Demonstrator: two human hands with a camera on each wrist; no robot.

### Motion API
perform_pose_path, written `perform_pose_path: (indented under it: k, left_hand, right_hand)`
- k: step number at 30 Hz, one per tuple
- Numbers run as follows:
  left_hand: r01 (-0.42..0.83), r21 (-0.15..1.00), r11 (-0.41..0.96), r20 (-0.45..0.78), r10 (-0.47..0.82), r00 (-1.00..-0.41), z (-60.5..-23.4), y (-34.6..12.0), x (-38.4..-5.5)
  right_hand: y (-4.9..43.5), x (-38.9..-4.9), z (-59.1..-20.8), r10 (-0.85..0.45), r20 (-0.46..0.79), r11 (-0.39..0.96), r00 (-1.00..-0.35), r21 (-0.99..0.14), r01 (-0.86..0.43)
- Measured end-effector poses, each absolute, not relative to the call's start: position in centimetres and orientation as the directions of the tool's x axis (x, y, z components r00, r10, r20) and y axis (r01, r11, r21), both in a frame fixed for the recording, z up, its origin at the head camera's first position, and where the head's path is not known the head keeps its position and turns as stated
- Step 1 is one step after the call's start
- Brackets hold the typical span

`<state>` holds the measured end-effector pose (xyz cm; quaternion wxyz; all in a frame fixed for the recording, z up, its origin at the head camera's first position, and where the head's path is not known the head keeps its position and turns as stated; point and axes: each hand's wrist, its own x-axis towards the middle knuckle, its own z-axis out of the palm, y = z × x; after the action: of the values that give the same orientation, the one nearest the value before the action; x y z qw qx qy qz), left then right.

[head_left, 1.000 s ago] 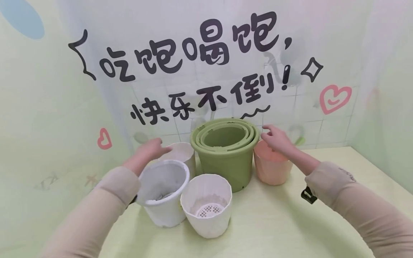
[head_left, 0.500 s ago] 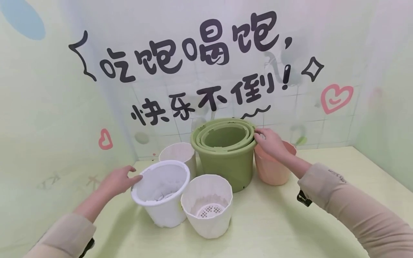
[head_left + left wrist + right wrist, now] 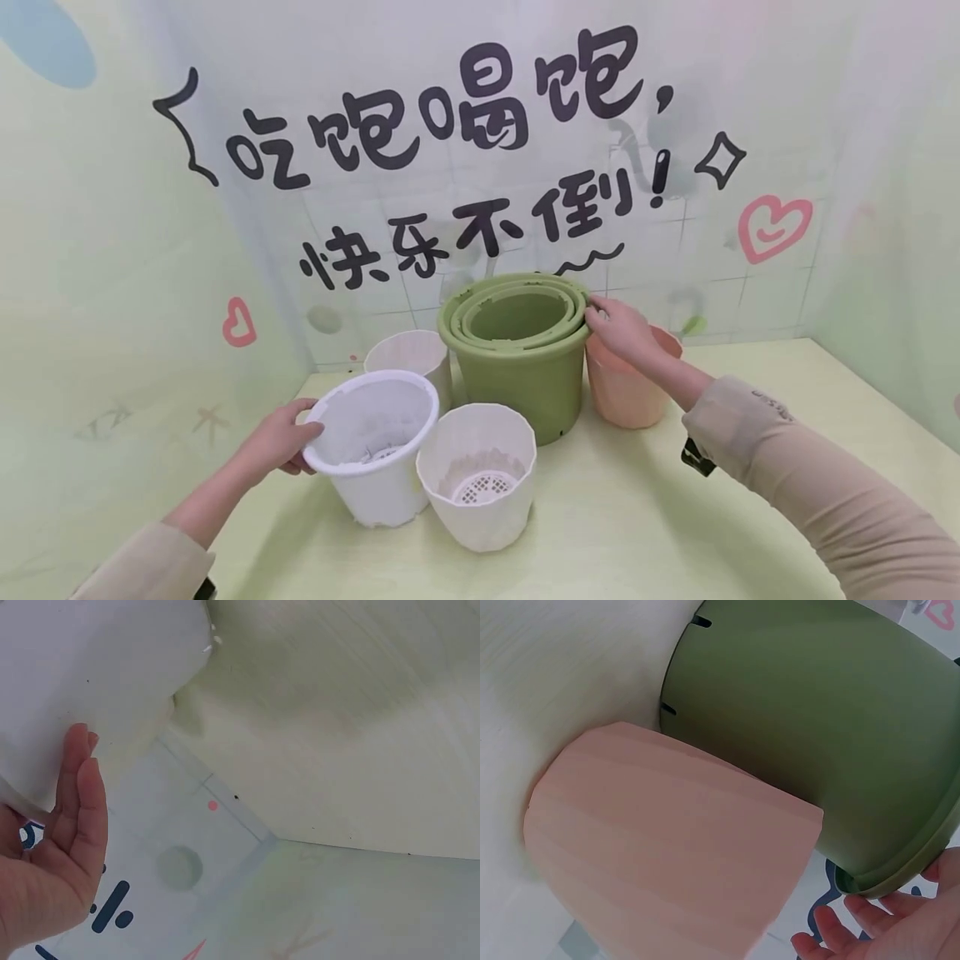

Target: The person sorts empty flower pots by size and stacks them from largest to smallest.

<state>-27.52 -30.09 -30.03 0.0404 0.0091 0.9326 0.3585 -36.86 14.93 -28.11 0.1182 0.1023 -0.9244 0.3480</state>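
Note:
My left hand (image 3: 276, 440) grips the rim of a white flowerpot (image 3: 384, 492), thumb over the inside edge. The left wrist view shows its fingers (image 3: 90, 799) along the pot's outer wall. At the back, my right hand (image 3: 621, 327) pinches the right rim of a large green flowerpot (image 3: 521, 392), which has smaller green pots (image 3: 483, 304) nested inside. In the right wrist view, its fingertips (image 3: 866, 907) lie under that rim, above the pink pot (image 3: 682, 840). All these pots stand upright on the table.
A cream pot (image 3: 480, 525) with a mesh bottom stands in front, close against the white one. Another cream pot (image 3: 405, 350) is behind, partly hidden. The pale table (image 3: 600, 533) meets a printed wall (image 3: 450, 192) at the back and sides.
My left hand has come back from over the rear cream pot to the white pot's rim and taken hold. My right hand has moved left, from above the pink pot onto the green rim.

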Motion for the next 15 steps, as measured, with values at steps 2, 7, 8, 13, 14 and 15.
perform_pose_path:
  k: [2, 7, 8, 13, 14, 15]
  left_hand:
    - [-0.009, 0.682, 0.731, -0.062, 0.046, -0.997, -29.6, -30.2, -27.3]
    - [0.0, 0.713, 0.702, -0.061, 0.062, -0.996, -28.1, -30.6, -27.0]
    - [0.003, 0.716, 0.698, -0.062, 0.068, -0.996, -27.8, -30.7, -27.0]
    - [0.023, 0.699, 0.715, -0.055, 0.086, -0.995, -25.9, -30.8, -27.2]
    - [0.028, 0.693, 0.721, -0.052, 0.088, -0.995, -25.6, -30.7, -27.2]
    - [0.036, 0.686, 0.727, -0.047, 0.094, -0.994, -25.2, -30.7, -27.3]
  right_hand:
    - [14.9, -36.9, -28.2, -0.099, 0.287, 0.739, -0.953, -0.621, -0.263]
    - [14.8, -36.9, -28.3, -0.083, 0.28, 0.743, -0.956, -0.622, -0.247]
    - [14.8, -36.9, -28.3, -0.079, 0.281, 0.745, -0.956, -0.621, -0.244]
    - [14.8, -36.8, -28.4, -0.068, 0.281, 0.736, -0.957, -0.634, -0.238]
    - [14.8, -36.7, -28.4, -0.066, 0.28, 0.734, -0.958, -0.636, -0.236]
    - [14.8, -36.6, -28.4, -0.063, 0.28, 0.733, -0.958, -0.638, -0.235]
